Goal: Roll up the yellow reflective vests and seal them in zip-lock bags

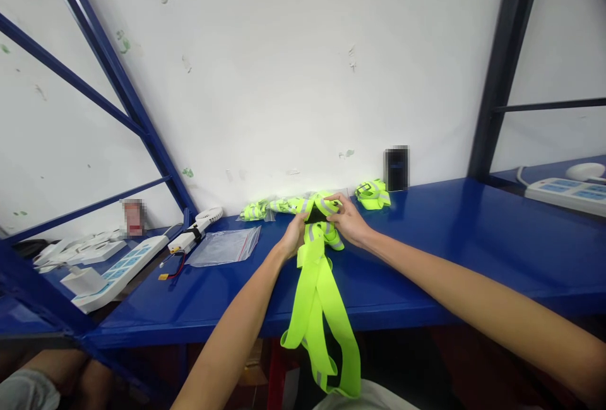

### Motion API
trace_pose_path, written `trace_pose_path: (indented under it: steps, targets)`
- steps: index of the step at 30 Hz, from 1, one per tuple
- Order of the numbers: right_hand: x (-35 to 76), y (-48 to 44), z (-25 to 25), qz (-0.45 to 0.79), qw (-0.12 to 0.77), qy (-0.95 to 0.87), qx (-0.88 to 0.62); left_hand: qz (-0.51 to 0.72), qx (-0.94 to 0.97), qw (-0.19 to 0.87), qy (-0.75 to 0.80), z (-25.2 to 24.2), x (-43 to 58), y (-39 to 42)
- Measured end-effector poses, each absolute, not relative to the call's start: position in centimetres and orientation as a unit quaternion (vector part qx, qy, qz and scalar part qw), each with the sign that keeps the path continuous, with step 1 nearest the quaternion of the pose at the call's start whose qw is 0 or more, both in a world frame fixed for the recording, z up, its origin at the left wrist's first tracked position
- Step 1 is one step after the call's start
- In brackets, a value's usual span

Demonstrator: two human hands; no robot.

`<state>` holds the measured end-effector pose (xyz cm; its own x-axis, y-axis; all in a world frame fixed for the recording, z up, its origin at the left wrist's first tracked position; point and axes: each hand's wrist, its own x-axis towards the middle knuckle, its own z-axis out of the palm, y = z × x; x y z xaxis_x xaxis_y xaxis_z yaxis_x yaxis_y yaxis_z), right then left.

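Observation:
Both my hands are on a bundle of neon-yellow reflective straps (318, 271) with silvery grey stripes. The straps hang in long loops over the table's front edge. My left hand (294, 236) is closed on the bundle's left side. On the other side, my right hand (350, 222) grips the same straps, thumb and fingers pinching the upper part. A small dark part shows between the hands; I cannot make out what it is. Just behind lie more folded yellow straps (255, 209) in see-through bags. A separate rolled strap bundle (372, 194) sits right of my right hand, by the wall.
A flat plastic zip bag (225, 246) lies on the blue table (426, 252), left of my hands. Beside it are a white handheld fan (208, 215), wires with a yellow connector (163, 277) and a power strip (123, 271). A dark box (396, 168) stands against the wall.

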<state>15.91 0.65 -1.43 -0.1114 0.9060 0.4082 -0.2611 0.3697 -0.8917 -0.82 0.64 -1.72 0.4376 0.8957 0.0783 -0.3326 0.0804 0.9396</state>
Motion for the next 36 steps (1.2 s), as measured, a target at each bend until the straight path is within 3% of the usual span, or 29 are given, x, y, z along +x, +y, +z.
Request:
trace_pose_path:
  steps: [5, 10, 17, 23, 28, 36]
  targets:
    - [16.2, 0.2, -1.2, 0.327, 0.569, -0.711, -0.252, 0.382, 0.501, 0.728, 0.269, -1.0, -1.5, 0.2]
    - [16.4, -0.4, -1.0, 0.285, 0.56, -0.74, -0.241, 0.351, 0.483, 0.752, 0.28, -0.9, -1.6, 0.4]
    - [16.3, -0.5, -0.3, 0.373, 0.567, -0.694, -0.239, 0.432, 0.464, 0.727, 0.262, -0.3, -0.5, -0.3]
    - [16.1, 0.5, -1.0, 0.528, 0.551, -0.583, -0.278, 0.585, 0.46, 0.614, 0.263, 0.1, -0.6, -0.3]
    - [15.6, 0.5, -1.3, 0.646, 0.515, -0.495, -0.27, 0.58, 0.515, 0.55, 0.309, -0.1, -1.7, 0.5]
    - [15.8, -0.2, -0.4, 0.675, 0.469, -0.504, -0.265, 0.589, 0.559, 0.452, 0.369, -0.8, -2.5, 2.2]
